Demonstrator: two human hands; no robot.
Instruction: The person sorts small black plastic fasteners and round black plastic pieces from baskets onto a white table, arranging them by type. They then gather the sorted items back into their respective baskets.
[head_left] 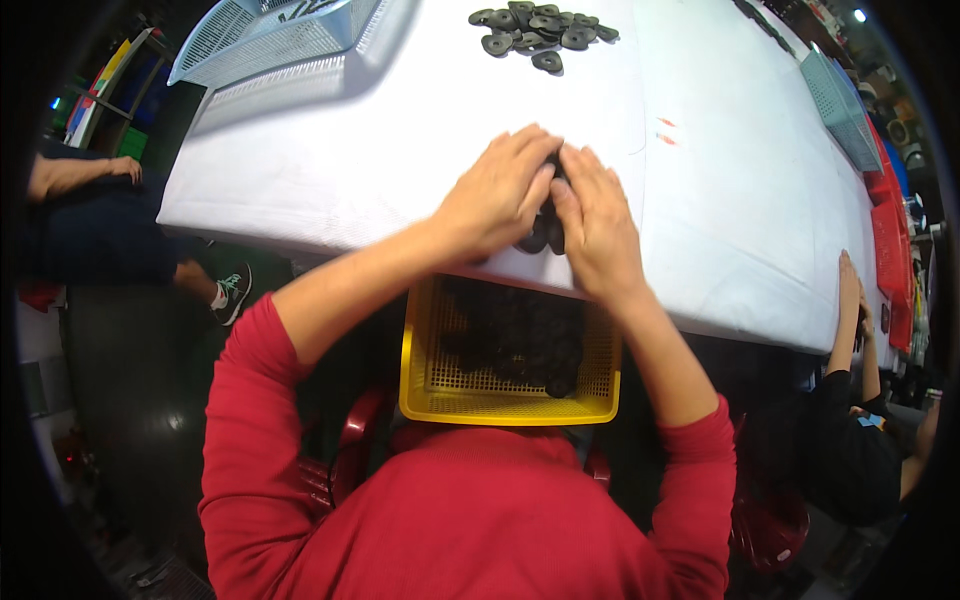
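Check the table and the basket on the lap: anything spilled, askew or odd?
Nothing looks spilled. Both hands, left hand and right hand, cup dark rubber rings at the table edge, directly above the yellow basket.

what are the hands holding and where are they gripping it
Both hands, left and right, close around a small bunch of black discs at the table edge, from either side; the exact grip is hidden.

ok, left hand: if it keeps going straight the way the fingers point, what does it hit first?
The left hand points up and right, toward the right hand; their fingertips already touch over small black parts at the table edge. It would likely meet the right hand's fingers first.
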